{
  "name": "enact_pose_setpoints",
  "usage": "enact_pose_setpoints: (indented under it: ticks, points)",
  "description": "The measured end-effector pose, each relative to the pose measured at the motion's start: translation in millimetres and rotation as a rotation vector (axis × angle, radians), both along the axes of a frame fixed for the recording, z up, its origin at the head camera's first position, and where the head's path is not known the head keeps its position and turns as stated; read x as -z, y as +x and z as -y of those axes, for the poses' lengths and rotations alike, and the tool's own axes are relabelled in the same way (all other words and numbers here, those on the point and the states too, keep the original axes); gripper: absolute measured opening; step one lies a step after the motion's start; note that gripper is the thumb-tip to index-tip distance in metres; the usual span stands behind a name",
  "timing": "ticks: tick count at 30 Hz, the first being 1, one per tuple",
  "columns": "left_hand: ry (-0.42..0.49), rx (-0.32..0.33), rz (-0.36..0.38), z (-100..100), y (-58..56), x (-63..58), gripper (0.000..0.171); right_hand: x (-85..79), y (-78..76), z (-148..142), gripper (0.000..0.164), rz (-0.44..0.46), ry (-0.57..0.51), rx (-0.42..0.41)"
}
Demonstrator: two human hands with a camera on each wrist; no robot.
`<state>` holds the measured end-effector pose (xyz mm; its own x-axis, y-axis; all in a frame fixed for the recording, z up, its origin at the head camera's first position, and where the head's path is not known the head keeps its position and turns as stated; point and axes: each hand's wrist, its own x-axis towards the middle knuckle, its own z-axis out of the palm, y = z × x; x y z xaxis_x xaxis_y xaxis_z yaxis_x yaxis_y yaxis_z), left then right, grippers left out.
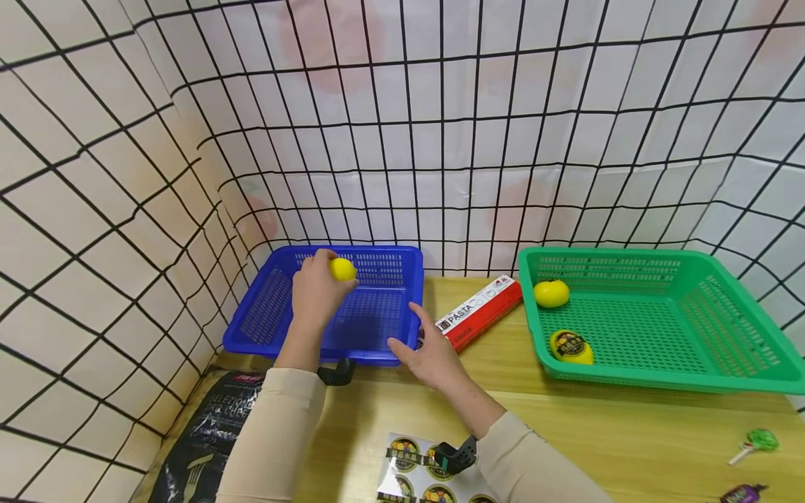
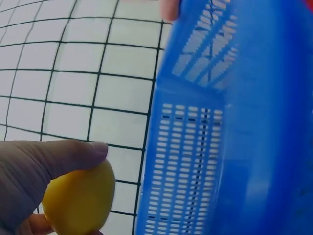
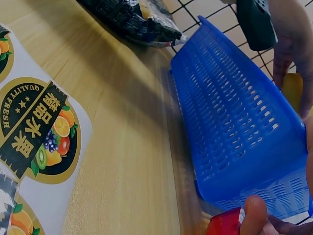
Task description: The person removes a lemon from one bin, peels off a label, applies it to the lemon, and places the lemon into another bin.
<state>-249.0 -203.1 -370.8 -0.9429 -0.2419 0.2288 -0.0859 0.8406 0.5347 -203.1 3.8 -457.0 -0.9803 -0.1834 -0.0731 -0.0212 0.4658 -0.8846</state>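
Observation:
My left hand (image 1: 317,283) holds a lemon (image 1: 343,270) above the blue basket (image 1: 251,340), between thumb and fingers. In the left wrist view the thumb lies across the lemon (image 2: 80,200), beside the basket's slotted wall (image 2: 183,166). My right hand (image 1: 434,356) is at the basket's front right corner, thumb and fingers spread by the rim. The right wrist view shows fingertips (image 3: 254,215) close to the basket's outside wall (image 3: 225,112); whether they touch it I cannot tell.
Right of the blue basket lies a red and white pasta box (image 1: 481,314). A green basket (image 1: 629,381) holds a yellow fruit (image 1: 551,294) and another bearing a round label (image 1: 571,347). A sticker sheet (image 1: 421,468), black bag (image 1: 214,426), green lollipop (image 1: 761,440) and purple item (image 1: 743,494) lie in front.

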Motion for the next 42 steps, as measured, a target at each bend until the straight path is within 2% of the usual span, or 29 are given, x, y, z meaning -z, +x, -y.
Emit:
enact_pose_setpoints:
  ticks: [9, 14, 20, 24, 29, 36, 42]
  points:
    - [0.255, -0.013, -0.173, -6.5, 33.9, 21.3, 0.069, 2.8, -1.1, -0.3, 0.085, 0.005, 0.006, 0.002]
    - [0.394, 0.012, -0.260, -9.9, 49.7, 35.7, 0.069, 2.9, -1.7, 0.3, 0.085, -0.001, 0.014, 0.009]
    - [0.536, 0.032, -0.288, -11.8, 62.4, 57.2, 0.071, 4.0, -1.7, 0.8, 0.085, 0.000, 0.014, 0.010]
    - [0.542, 0.067, -0.278, -14.1, 68.3, 65.3, 0.071, 4.0, -1.0, 1.2, 0.085, 0.008, 0.014, 0.019]
    - [0.518, 0.108, -0.293, -16.8, 71.9, 67.4, 0.067, 1.0, 0.0, 0.5, 0.086, 0.017, 0.023, 0.016]
    - [0.502, 0.126, -0.298, -15.3, 74.8, 64.2, 0.065, -0.5, -1.4, -9.9, 0.095, 0.001, -0.015, -0.042]
    - [0.532, 0.148, -0.341, -17.0, 79.9, 58.2, 0.063, 2.0, 11.3, -24.3, 0.095, -0.022, -0.054, -0.027]
